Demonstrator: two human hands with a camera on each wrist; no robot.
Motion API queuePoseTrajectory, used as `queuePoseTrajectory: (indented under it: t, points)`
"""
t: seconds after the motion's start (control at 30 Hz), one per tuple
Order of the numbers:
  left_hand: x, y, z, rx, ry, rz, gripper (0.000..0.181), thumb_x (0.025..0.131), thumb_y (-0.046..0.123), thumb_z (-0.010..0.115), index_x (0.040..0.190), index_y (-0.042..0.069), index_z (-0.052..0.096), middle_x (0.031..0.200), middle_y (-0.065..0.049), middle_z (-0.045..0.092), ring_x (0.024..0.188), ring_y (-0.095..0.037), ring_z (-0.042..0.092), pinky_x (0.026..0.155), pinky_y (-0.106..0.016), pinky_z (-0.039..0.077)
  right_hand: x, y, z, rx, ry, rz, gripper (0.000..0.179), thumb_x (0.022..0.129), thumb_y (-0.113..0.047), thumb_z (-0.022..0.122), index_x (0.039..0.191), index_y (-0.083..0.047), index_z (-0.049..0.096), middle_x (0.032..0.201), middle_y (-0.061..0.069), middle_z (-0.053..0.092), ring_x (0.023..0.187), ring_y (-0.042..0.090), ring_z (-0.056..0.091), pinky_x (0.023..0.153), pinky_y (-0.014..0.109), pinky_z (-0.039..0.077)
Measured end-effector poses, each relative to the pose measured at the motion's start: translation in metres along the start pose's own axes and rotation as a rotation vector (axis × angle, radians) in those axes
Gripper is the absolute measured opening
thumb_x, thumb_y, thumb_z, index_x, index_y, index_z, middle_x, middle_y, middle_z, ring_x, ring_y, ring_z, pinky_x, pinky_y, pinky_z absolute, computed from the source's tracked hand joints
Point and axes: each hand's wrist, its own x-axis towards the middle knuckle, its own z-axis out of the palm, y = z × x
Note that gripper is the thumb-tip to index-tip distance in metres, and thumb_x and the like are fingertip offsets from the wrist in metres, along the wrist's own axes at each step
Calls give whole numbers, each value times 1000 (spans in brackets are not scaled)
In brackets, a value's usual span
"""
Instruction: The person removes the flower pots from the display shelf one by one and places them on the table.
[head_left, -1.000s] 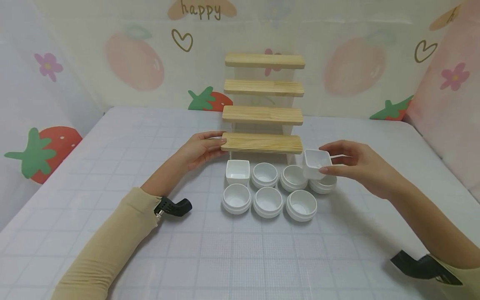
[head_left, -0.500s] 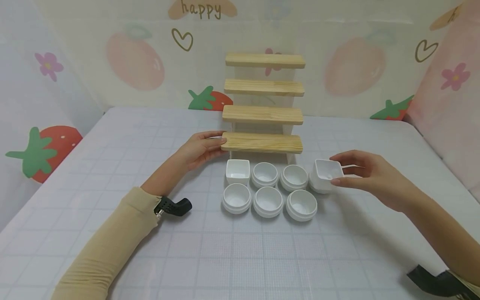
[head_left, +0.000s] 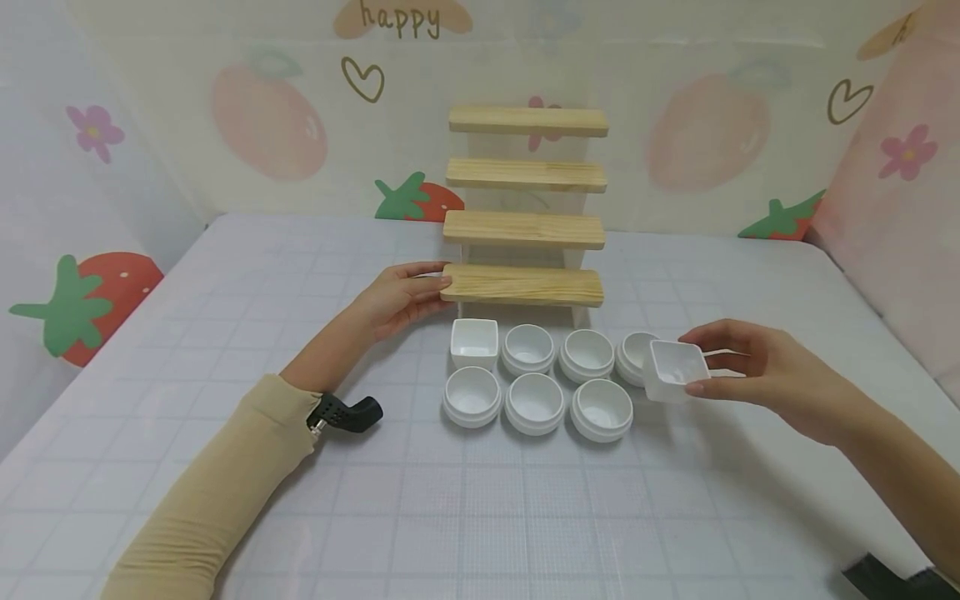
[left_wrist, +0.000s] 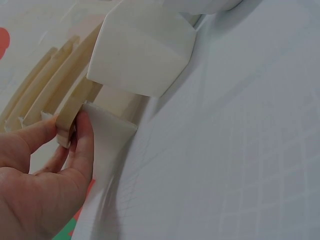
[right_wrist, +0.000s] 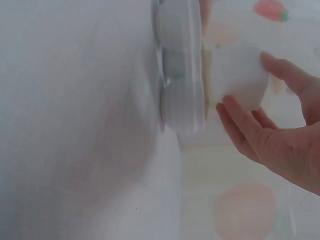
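In the head view my right hand (head_left: 787,379) pinches a white square cup (head_left: 667,379) between thumb and fingers. The cup is raised off the table, as the right wrist view shows, and overlaps the rightmost round cup of the back row. On the other side, my left hand (head_left: 393,302) grips the left end of the lowest board (head_left: 525,285) of a stepped wooden shelf. In the left wrist view the thumb lies on top of that board end (left_wrist: 69,117) and fingers lie beneath it. All of the shelf's boards are bare.
Just before the shelf stand a second white square cup (head_left: 474,342) and several round white cups (head_left: 535,404) in two rows. Higher boards (head_left: 528,122) rise behind. A pale gridded cloth (head_left: 480,533) covers the table, with a printed curtain (head_left: 487,75) at the back.
My right hand has carried the square cup right and toward me, from over the rightmost back-row cup to partly beside it. My left hand stays on the lowest board.
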Motion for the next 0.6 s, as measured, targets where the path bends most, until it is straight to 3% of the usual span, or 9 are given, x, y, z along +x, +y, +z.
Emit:
queuePoseTrajectory:
  t: [0.6]
  points:
    - [1, -1, 0, -10, -1, 3, 54, 109, -3, 50, 161, -8, 33, 145, -23, 48, 91, -10, 71, 82, -19, 64, 4, 15, 9, 21, -129, -42, 41, 92, -1, 80, 128, -2, 60, 119, -3, 67, 106, 12, 70, 84, 22, 60]
